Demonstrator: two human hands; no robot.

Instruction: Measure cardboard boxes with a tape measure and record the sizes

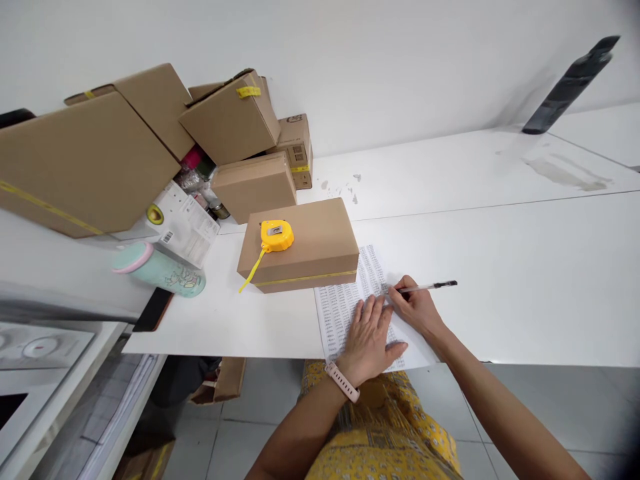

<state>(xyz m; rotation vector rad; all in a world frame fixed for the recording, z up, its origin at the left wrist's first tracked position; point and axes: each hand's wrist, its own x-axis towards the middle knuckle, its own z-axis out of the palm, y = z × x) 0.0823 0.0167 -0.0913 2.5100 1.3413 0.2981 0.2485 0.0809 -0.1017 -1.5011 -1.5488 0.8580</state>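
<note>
A printed sheet of paper with columns of small figures lies at the table's near edge. My left hand rests flat on it, fingers spread, a pink band on the wrist. Pinched in my right hand is a black pen, its tip end at the sheet's right-hand columns. A closed cardboard box stands just beyond, covering the sheet's far left part. On top of that box sits a yellow tape measure, a short length of its blade hanging over the front edge.
Several cardboard boxes are stacked at the back left. Before them are a white carton and a leaning mint-green tumbler. A dark bottle stands at the back right of the white table. A white appliance is at lower left.
</note>
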